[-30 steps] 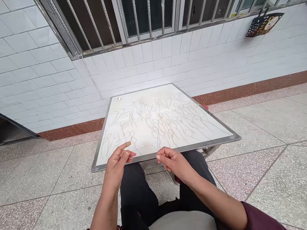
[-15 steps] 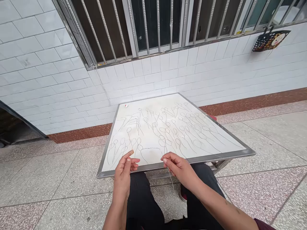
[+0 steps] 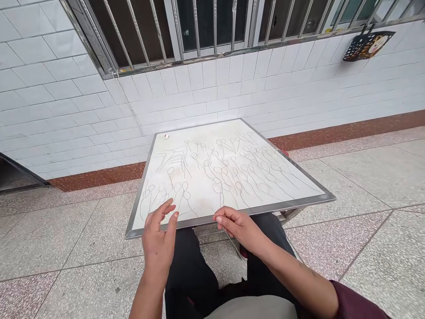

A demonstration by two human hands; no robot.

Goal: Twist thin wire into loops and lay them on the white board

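Observation:
My right hand (image 3: 232,223) pinches a thin wire (image 3: 235,246) between thumb and fingers at the table's near edge. The wire's tail hangs down below the hand, over my lap. To the left, my left hand (image 3: 160,228) is raised over the near left part of the table, thumb and fingers apart and nothing in them. Many thin wires with looped ends (image 3: 239,186) lie spread across the white tabletop (image 3: 202,188). Several bent wires without clear loops (image 3: 175,157) lie at the left of the top. Whether the pinched wire has a loop is hidden.
A grey metal edge (image 3: 232,215) frames the tabletop. A small white and red object (image 3: 166,137) sits at its far left corner. Behind stands a white tiled wall (image 3: 186,99) with a barred window; a black patterned basket (image 3: 368,45) hangs at the right.
My left hand has moved left, and its thumb and fingers have spread apart. My right hand keeps its pinch on the wire, whose tail now slants more to the right. The whole view has shifted.

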